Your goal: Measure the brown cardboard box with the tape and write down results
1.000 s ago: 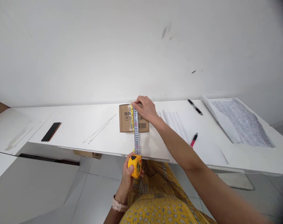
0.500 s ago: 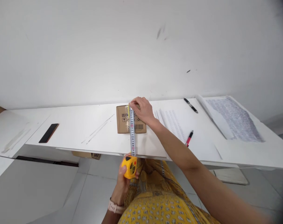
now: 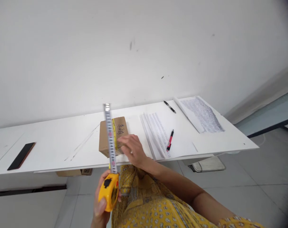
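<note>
On white table, closed box, contents hidden

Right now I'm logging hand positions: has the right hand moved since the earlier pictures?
Yes. Judged against the white table, the right hand has moved from near its far edge toward its near edge, closer to the wearer.

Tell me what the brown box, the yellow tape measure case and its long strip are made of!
Brown box: looks like cardboard, with a dull, papery finish.
Yellow case: probably hard plastic, smooth and bright with rounded edges.
Long strip: perhaps thin painted metal; it stays straight and its tip shines silver.
</note>
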### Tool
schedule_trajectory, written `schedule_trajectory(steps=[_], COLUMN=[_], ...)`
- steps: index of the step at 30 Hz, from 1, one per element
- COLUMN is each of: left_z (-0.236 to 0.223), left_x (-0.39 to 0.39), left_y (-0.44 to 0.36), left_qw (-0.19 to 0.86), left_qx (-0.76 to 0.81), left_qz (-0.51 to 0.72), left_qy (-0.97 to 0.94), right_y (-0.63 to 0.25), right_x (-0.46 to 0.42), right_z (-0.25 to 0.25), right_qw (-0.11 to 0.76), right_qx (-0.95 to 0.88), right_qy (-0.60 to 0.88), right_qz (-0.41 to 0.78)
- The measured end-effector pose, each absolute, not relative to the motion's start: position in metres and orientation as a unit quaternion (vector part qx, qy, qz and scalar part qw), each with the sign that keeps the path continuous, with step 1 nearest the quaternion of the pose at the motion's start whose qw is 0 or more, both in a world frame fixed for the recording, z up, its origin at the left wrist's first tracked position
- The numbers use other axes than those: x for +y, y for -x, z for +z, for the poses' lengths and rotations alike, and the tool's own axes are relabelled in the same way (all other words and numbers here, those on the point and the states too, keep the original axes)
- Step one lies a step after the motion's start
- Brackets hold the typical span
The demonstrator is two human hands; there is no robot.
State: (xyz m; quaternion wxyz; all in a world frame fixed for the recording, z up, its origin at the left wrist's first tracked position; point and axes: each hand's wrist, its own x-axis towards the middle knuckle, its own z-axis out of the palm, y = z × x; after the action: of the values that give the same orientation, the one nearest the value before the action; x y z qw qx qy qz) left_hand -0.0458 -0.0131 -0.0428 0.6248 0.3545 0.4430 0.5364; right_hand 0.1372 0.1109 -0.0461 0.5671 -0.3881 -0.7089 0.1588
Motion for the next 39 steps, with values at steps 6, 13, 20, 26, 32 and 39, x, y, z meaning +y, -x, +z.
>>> schedule_trajectory(steps=[6, 13, 20, 26, 32, 39], left_z=[-0.052, -0.037, -0.007, 0.003, -0.022, -0.084], left_x=[-0.006, 0.025, 0.046, 0.110, 0.198, 0.221], left_y=[0.019, -0.036, -0.072, -0.106, -0.199, -0.220], left_qw=[0.657, 0.665, 0.596, 0.428, 0.200, 0.065], left_qx=[0.413, 0.351, 0.346, 0.347, 0.415, 0.433], left_qz=[0.329, 0.296, 0.246, 0.367, 0.317, 0.137], left_qy=[-0.538, -0.588, -0.681, -0.750, -0.829, -0.888], right_y=[-0.227, -0.241, -0.242, -0.296, -0.334, -0.346], right_x=[0.087, 0.041, 0.023, 0.046, 0.107, 0.111], right_z=[-0.022, -0.049, -0.069, -0.083, -0.095, -0.110], right_qw=[0.706, 0.674, 0.556, 0.505, 0.273, 0.229], right_qx=[-0.418, -0.460, -0.610, -0.504, -0.504, -0.598], right_qy=[0.463, 0.509, 0.531, 0.680, 0.808, 0.755], right_qz=[0.335, 0.271, 0.194, 0.169, 0.134, 0.141])
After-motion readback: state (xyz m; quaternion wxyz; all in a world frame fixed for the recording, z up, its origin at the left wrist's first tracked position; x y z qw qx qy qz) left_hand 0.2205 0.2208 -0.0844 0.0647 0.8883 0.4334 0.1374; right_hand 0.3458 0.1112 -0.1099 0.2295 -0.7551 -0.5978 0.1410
